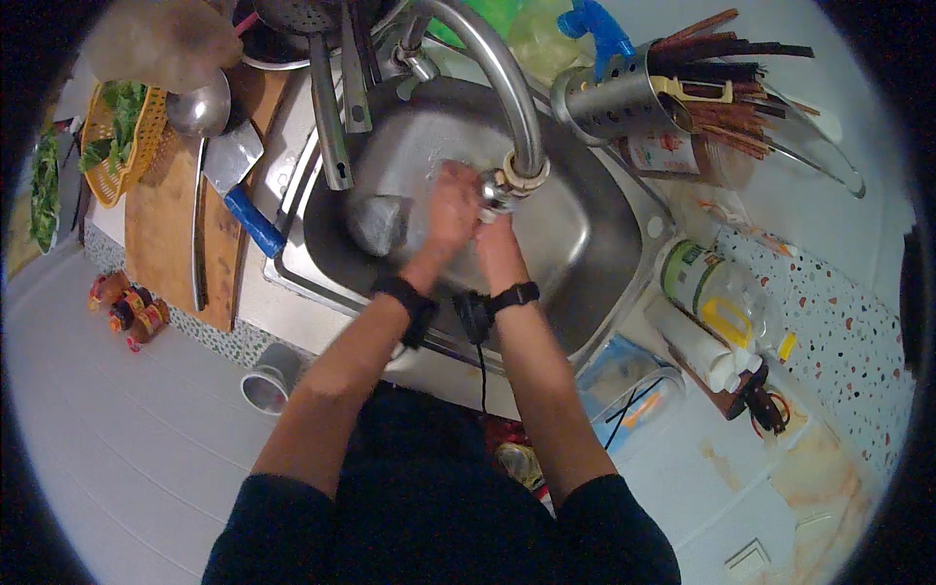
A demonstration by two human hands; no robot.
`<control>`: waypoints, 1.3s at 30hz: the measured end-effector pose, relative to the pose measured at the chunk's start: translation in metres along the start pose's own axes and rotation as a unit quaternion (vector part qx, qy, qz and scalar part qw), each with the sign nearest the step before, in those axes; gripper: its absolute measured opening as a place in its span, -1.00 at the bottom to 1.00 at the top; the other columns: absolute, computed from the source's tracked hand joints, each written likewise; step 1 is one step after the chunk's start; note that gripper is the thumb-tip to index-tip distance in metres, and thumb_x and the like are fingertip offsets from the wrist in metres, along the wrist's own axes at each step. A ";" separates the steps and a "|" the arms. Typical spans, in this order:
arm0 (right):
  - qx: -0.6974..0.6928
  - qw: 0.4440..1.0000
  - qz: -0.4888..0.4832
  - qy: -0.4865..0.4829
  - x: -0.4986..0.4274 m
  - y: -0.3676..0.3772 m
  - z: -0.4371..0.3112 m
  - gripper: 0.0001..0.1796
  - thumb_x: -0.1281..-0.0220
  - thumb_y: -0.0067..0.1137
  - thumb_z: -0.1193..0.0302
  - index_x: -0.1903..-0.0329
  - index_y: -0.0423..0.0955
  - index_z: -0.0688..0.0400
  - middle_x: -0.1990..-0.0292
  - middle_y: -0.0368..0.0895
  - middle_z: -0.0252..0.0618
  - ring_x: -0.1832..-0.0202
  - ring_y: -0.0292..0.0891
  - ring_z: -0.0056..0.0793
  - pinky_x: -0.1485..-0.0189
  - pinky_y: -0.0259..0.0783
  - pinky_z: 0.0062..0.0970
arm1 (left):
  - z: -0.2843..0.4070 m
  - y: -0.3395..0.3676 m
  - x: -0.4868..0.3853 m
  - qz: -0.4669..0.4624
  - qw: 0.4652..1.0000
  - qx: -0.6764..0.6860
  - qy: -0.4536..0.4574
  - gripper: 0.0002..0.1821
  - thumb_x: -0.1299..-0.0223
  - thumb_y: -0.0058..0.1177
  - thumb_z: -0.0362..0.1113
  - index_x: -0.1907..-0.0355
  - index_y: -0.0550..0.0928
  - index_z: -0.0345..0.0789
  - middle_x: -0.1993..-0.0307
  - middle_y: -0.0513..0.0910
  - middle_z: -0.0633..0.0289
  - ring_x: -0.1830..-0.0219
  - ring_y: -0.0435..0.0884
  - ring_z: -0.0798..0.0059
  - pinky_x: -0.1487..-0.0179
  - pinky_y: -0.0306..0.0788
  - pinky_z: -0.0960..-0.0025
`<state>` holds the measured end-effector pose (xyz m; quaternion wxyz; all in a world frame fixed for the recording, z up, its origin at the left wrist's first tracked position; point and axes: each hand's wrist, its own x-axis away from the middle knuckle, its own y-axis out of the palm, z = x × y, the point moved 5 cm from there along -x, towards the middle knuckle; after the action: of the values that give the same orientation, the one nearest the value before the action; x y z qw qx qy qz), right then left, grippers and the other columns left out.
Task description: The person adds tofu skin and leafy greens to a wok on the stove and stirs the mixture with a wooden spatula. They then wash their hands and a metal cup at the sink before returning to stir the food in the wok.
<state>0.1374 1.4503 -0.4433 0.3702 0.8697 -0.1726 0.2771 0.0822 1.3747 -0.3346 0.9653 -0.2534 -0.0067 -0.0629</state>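
Both my hands are together over the stainless steel sink, beneath the metal faucet. My left hand is blurred, with its fingers towards the back of the basin. My right hand is close beside it, partly hidden by the faucet's outlet. Whether either hand holds something small cannot be made out. Left of my left hand, a clear, shiny object, perhaps a plastic container, lies in the basin. Black straps with small devices circle both wrists, and a black cable hangs from the one on the right.
Left of the sink lie a wooden cutting board, a steel ladle, a blue-handled cleaver and a yellow basket of greens. Slotted utensils overhang the basin. Rightward are a perforated chopstick holder and a plastic bottle.
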 end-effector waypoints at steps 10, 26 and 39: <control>-0.082 0.972 0.202 0.090 0.028 -0.008 -0.027 -0.47 -0.19 0.03 -0.09 0.02 0.47 0.07 0.19 0.60 -0.33 0.15 0.54 -0.35 0.07 0.46 -0.29 | -0.098 0.034 -0.032 0.042 0.742 0.591 -0.314 -0.79 -0.10 0.14 -0.41 0.53 0.41 -0.18 0.44 0.52 0.37 0.37 0.49 0.53 0.34 0.39 0.43; -0.114 0.993 0.010 0.031 -0.008 0.007 -0.007 -0.49 -0.27 -0.04 0.06 -0.14 0.37 0.11 -0.08 0.48 -0.27 -0.07 0.39 -0.32 -0.12 0.33 -0.24 | -0.053 -0.004 0.014 0.014 0.935 0.272 -0.227 -0.58 -0.09 0.06 -0.47 -0.06 0.47 -0.19 0.04 0.50 0.12 0.02 0.50 0.13 -0.02 0.37 0.25; -0.192 0.974 -0.067 0.100 -0.058 -0.061 0.037 -0.52 -0.28 -0.01 -0.04 0.21 0.50 0.16 0.40 0.60 -0.23 0.42 0.50 -0.36 0.32 0.46 -0.33 | -0.010 0.006 0.037 -0.091 0.982 -0.157 0.059 -0.68 -0.01 0.17 -0.24 0.16 0.49 -0.25 0.23 0.54 0.01 0.35 0.60 -0.05 0.29 0.50 0.06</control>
<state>0.1357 1.4690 -0.5326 0.5632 0.7599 -0.1265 0.2990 0.1191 1.3704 -0.3441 0.9024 -0.3961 0.0370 -0.1655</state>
